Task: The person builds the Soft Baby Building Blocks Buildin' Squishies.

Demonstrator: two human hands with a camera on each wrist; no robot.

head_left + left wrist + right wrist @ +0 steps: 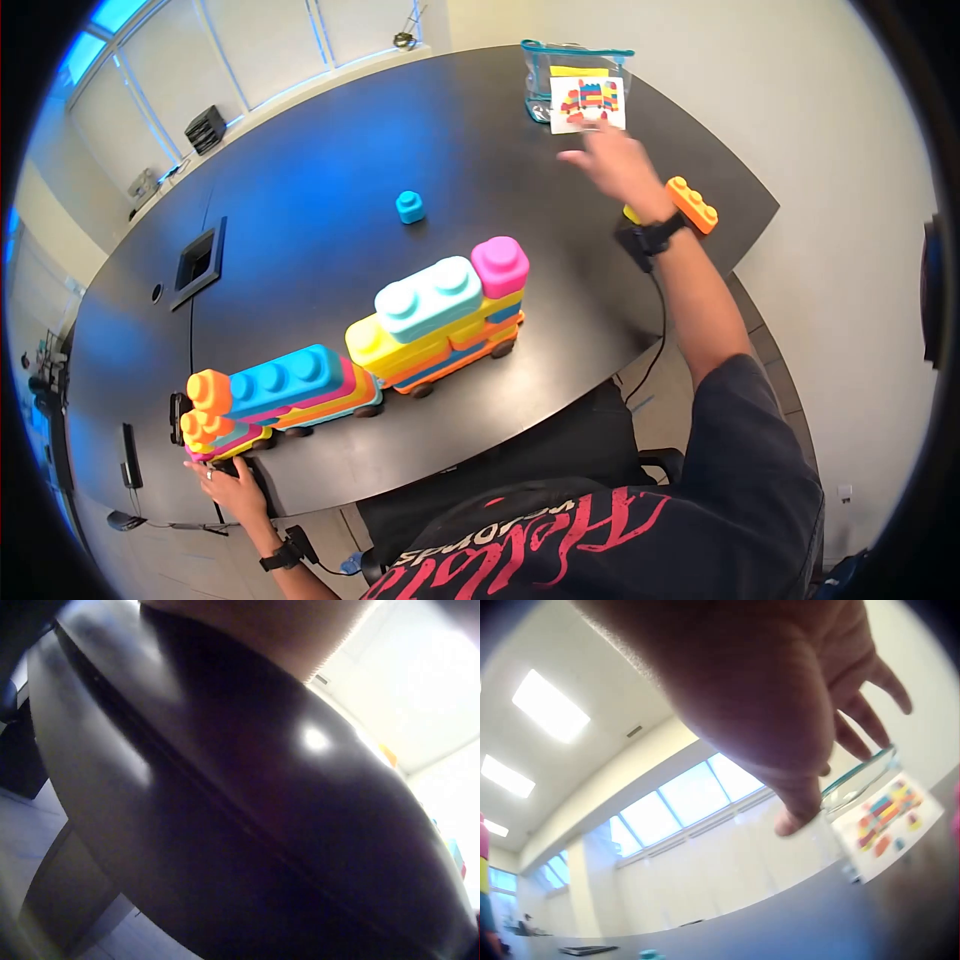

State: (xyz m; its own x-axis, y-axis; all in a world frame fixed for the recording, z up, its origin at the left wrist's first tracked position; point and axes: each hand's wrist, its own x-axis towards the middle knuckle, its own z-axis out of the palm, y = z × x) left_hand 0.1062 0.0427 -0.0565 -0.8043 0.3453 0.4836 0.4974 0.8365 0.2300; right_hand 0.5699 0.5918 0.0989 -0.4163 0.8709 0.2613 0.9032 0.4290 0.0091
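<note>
My right hand reaches across the table with its fingers spread, close to a white card picturing colourful blocks. That card leans on a clear zip bag with teal edging; in the right wrist view the fingers overlap the bag's top edge. My left hand is at the near table edge, fingertips right at the front of a long block train on wheels. Orange, blue, yellow, pale mint and pink blocks are stacked on the train. In the left wrist view the left fingers are hidden.
A single small blue block stands mid-table. An orange block lies beyond my right wrist, with a bit of yellow beside it. A square table socket is at the left. A black cable hangs from my right wrist.
</note>
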